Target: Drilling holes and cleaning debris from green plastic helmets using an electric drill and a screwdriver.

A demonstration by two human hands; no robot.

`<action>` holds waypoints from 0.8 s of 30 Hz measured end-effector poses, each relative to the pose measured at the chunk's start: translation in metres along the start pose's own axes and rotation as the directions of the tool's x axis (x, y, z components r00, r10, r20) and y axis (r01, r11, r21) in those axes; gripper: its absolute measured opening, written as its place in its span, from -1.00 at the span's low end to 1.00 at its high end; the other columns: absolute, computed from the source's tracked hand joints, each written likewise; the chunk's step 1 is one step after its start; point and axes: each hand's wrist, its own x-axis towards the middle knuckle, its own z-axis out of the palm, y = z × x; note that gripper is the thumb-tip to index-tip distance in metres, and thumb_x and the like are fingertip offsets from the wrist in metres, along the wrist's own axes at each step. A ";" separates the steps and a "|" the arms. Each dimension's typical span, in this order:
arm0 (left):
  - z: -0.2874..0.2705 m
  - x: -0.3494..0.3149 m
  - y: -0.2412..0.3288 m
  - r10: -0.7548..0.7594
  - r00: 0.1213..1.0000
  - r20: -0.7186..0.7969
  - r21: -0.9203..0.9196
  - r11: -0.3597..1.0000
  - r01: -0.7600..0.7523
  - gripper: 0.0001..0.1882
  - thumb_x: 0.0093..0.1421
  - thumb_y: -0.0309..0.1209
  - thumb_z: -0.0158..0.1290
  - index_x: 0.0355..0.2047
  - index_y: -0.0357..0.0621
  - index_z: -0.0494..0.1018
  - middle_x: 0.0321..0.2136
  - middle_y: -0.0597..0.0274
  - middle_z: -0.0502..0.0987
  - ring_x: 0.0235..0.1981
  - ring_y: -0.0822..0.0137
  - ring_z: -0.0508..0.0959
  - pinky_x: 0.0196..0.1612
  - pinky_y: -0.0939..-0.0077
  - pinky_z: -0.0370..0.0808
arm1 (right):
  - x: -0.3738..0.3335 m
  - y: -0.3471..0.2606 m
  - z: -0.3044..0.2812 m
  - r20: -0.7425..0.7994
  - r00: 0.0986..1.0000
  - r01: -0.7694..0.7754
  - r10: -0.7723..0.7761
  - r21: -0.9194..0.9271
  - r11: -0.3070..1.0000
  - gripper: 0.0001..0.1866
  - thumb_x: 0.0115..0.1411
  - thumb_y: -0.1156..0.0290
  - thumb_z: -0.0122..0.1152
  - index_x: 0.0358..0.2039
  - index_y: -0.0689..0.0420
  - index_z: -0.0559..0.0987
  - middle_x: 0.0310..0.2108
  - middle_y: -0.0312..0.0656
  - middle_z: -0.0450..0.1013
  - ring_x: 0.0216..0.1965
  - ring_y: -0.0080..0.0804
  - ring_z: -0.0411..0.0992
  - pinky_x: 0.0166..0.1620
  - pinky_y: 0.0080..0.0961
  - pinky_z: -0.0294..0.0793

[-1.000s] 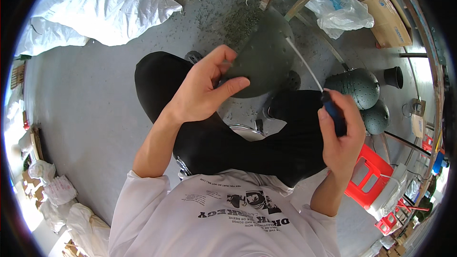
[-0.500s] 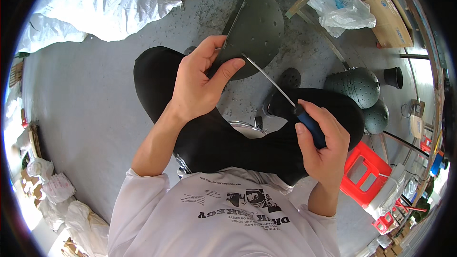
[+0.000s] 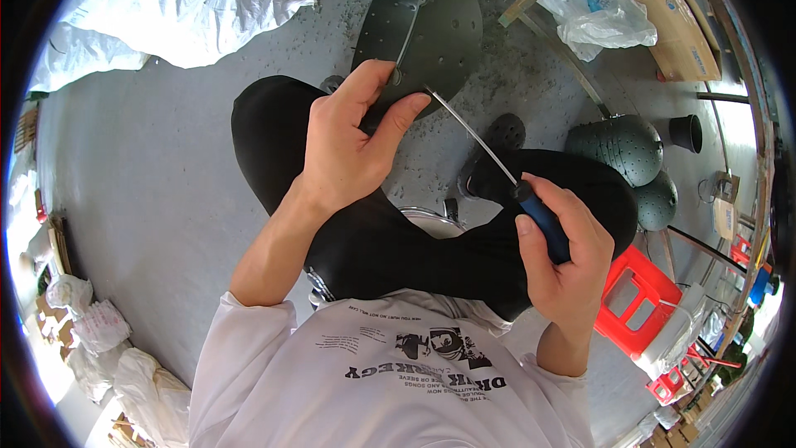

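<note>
A dark green half-round bowl (image 3: 452, 33), dotted with small holes, is tilted so part of its hollow inside shows. My left hand (image 3: 352, 137) pinches its near rim, thumb on the outer side and fingers over the edge. In my right hand (image 3: 572, 249) is a screwdriver (image 3: 543, 214) with a blue handle, its fingers wrapped round the grip. The long thin metal shaft slants up to the left. Its tip meets the bowl's wall just beside my left thumb; whether it sits inside a hole I cannot tell.
Stacked perforated green bowls (image 3: 622, 149) stand at the right, with a black pot (image 3: 685, 134) nearby. A red stool (image 3: 634, 299) is beside my right elbow. White plastic sacks (image 3: 191, 8) lie at the far left, a cardboard box (image 3: 676, 29) at the far right. Dark debris litters the floor.
The bowl has turned in my left hand, so more of its hollow inside and rim now show. The screwdriver's tip stays beside the left thumb, and my right hand has barely moved.
</note>
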 end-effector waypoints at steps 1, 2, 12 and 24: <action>0.002 0.000 0.000 -0.003 0.998 -0.060 -0.026 1.000 0.001 -0.81 0.26 -0.54 0.14 -0.17 -0.37 0.42 -0.43 0.16 0.59 -0.51 0.47 0.54 -0.41 0.62 0.48 | 0.000 -0.001 0.000 0.001 1.000 -0.002 0.002 0.001 1.000 -0.69 0.09 0.63 0.23 -0.10 0.32 0.56 -0.48 -0.10 0.45 -0.54 -0.37 0.42 -0.44 -0.56 0.40; 0.004 0.000 -0.001 -0.007 0.993 -0.118 -0.053 0.999 0.001 -0.81 0.20 -0.50 0.20 -0.24 -0.28 0.44 -0.50 0.13 0.60 -0.54 0.44 0.50 -0.40 0.59 0.44 | 0.000 -0.002 0.001 -0.004 1.000 0.007 -0.007 -0.008 1.000 -0.69 0.09 0.63 0.24 -0.10 0.32 0.56 -0.48 -0.10 0.45 -0.55 -0.37 0.42 -0.44 -0.56 0.40; 0.008 0.000 -0.004 0.036 0.989 -0.145 0.019 0.999 -0.034 -0.82 0.20 -0.48 0.20 -0.27 -0.26 0.43 -0.51 0.11 0.57 -0.58 0.36 0.50 -0.45 0.57 0.44 | -0.002 -0.013 -0.002 0.053 0.996 -0.071 0.075 -0.080 0.994 -0.67 0.09 0.62 0.24 -0.08 0.33 0.54 -0.30 -0.01 0.55 -0.43 -0.33 0.48 -0.32 -0.54 0.44; 0.019 0.004 -0.006 0.147 0.967 -0.208 0.273 0.958 -0.087 -0.79 0.21 -0.49 0.18 -0.21 -0.25 0.40 -0.52 0.04 0.55 -0.67 0.05 0.53 -0.59 0.44 0.44 | 0.001 -0.016 0.013 0.028 1.000 0.020 -0.014 -0.230 0.973 -0.67 0.14 0.58 0.24 -0.06 0.28 0.51 -0.51 -0.15 0.41 -0.64 -0.28 0.40 -0.58 -0.46 0.39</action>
